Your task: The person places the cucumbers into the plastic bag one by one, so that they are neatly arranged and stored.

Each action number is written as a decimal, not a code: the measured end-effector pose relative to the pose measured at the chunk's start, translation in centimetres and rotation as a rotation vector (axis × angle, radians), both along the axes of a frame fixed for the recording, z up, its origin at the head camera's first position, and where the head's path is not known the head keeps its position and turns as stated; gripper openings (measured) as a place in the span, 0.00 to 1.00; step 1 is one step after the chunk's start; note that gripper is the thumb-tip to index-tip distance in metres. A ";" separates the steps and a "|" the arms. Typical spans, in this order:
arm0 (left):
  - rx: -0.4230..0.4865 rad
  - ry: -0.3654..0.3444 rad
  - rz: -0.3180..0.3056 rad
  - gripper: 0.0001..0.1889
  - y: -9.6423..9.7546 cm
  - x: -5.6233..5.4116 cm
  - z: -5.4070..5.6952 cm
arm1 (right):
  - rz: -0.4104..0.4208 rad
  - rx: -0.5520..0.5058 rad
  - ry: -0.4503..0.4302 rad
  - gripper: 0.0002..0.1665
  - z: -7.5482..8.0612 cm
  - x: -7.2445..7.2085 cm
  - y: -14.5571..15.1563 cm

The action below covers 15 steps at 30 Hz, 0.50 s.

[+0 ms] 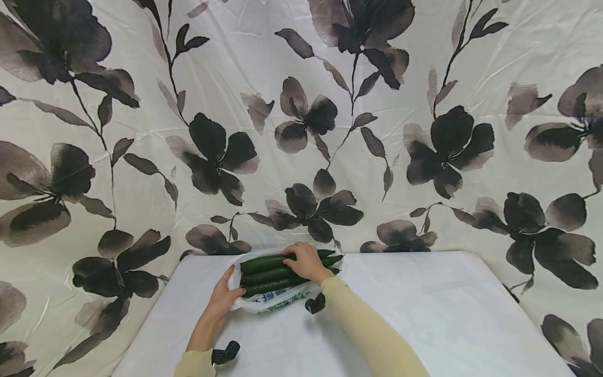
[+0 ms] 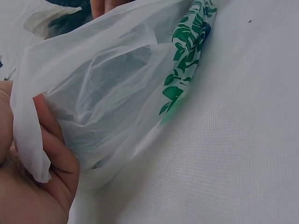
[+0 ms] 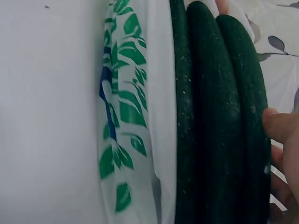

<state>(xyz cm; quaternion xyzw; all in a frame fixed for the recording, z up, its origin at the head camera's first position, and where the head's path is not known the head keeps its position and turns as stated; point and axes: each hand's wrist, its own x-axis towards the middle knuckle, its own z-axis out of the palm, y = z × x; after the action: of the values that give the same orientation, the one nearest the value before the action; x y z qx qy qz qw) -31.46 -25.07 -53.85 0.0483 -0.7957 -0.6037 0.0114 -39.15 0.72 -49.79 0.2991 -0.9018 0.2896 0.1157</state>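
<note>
Three long dark green cucumbers (image 1: pixel 266 275) lie side by side on a white plastic bag (image 1: pixel 235 303) with green leaf print and blue marks. At the bag's left end my left hand (image 1: pixel 221 298) holds its edge. In the left wrist view, the bag (image 2: pixel 107 84) bulges out from the curled fingers of the left hand (image 2: pixel 51 186). My right hand (image 1: pixel 306 261) grips the farthest cucumber (image 3: pixel 247 84) from its far side. In the right wrist view, the thumb of the right hand (image 3: pixel 285 149) touches that cucumber, with the other fingers partly hidden beyond it.
A white-covered table (image 1: pixel 424 309) extends to both sides and toward me. Behind its far edge hangs a pale cloth (image 1: pixel 386 220) with dark flowers. Black devices (image 1: pixel 226 353) sit at both wrists.
</note>
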 end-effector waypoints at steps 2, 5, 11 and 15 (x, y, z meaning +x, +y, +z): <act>-0.001 0.000 -0.004 0.47 0.0 0.0 0.1 | 0.012 -0.002 0.007 0.14 0.3 -0.1 0.4; 0.005 0.001 -0.012 0.47 0.0 -0.1 0.2 | 0.034 -0.008 0.007 0.13 0.7 -0.3 1.2; 0.032 -0.021 -0.025 0.48 -0.1 -0.1 0.3 | 0.050 -0.024 -0.038 0.12 1.8 -0.5 3.2; 0.024 -0.019 -0.028 0.47 -0.1 0.3 0.5 | 0.048 -0.033 -0.070 0.10 2.3 -0.6 5.0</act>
<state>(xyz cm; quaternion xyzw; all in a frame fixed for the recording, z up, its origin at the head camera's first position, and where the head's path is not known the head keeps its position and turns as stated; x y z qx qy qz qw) -31.19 -25.21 -53.37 0.0430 -0.7889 -0.6130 -0.0051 -39.79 5.68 -47.45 0.3085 -0.8930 0.3173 0.0819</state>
